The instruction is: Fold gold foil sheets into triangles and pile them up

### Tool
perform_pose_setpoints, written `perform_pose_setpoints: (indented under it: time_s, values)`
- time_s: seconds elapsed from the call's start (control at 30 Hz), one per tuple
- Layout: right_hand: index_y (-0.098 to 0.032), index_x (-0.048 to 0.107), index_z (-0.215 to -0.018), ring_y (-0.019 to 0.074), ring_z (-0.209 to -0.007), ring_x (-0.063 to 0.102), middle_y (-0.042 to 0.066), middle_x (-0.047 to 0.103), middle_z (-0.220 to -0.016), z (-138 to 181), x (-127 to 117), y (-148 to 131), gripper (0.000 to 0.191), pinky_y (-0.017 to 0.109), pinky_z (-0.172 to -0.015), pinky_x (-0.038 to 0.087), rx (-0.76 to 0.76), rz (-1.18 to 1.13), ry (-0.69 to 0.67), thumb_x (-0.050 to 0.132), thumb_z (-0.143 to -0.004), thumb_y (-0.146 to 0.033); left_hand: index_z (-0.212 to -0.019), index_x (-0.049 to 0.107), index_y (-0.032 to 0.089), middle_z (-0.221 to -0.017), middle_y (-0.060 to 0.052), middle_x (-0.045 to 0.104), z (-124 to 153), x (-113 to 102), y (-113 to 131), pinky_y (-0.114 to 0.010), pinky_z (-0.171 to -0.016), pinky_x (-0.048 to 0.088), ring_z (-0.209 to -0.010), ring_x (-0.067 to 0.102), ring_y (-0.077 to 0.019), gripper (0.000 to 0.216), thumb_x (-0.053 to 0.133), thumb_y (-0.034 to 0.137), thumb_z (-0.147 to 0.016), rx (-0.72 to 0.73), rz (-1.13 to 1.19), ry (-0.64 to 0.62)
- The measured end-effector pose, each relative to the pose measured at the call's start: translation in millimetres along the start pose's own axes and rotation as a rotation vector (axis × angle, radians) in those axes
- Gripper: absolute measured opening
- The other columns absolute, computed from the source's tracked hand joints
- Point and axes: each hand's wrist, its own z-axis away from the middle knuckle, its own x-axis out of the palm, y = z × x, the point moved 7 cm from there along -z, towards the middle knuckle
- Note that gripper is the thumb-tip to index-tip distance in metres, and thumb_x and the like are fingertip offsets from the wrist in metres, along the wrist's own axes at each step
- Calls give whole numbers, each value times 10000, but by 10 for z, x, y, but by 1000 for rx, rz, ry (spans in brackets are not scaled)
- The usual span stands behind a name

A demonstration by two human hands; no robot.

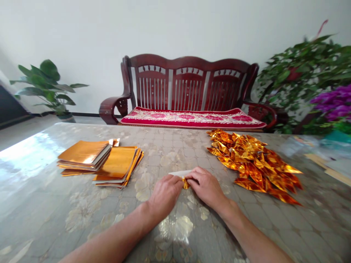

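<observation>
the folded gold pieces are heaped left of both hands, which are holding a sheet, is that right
Wrong side: the head view shows the folded gold pieces heaped right of the left hand and right hand, which hold a sheet.

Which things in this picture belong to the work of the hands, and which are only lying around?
In the work, it seems: left hand, right hand, gold paper between them, stacked gold sheets, folded gold pieces.

Only around: wooden bench, patterned cover, potted plant, leafy plant, purple flowers, clear plastic.
</observation>
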Motion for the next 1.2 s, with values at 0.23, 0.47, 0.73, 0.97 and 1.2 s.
perform_pose_setpoints:
  time_s: [0.23, 0.47, 0.73, 0.97, 1.2]
  values:
    - [-220, 593, -1286, 246, -1174, 516, 76, 621, -1266, -50, 13, 101, 424, 402, -1009, 405, 41, 41, 62, 618, -864, -186, -900, 708, 224, -913, -12, 701, -116, -49, -260, -237, -796, 472, -890, 650, -159, 201, 530, 139, -936, -180, 225, 74]
    - [-219, 578, -1327, 256, -1125, 510, 73, 642, -1197, -69, 33, 103, 487, 395, -975, 402, 68, 64, 2, 606, -844, -156, -1192, 649, 244, -1114, -49, 651, -109, -178, -396, -345, -918, 458, -1043, 589, -241, 349, 700, 311, -853, -304, 34, 147]
    - [-251, 698, -1141, 226, -1001, 522, 31, 662, -991, -88, 13, 121, 355, 333, -884, 392, 87, 23, -30, 661, -808, -133, -968, 687, 230, -959, -30, 667, -154, -149, -541, -294, -802, 434, -951, 614, -225, 249, 722, 431, -826, -360, 68, 66]
    - [-262, 728, -1013, 214, -961, 530, 20, 668, -947, -94, 4, 132, 216, 322, -849, 379, 81, 4, -26, 674, -825, -169, -868, 693, 221, -836, -9, 681, -191, -110, -672, -273, -707, 389, -840, 616, -201, 244, 725, 456, -811, -340, 113, 44]
    - [-263, 707, -1072, 222, -970, 530, 23, 669, -971, -83, 22, 129, 274, 335, -852, 395, 74, 27, 2, 645, -828, -154, -875, 709, 227, -844, -1, 698, -205, -144, -712, -268, -732, 400, -850, 610, -190, 163, 710, 378, -815, -355, 174, 3]
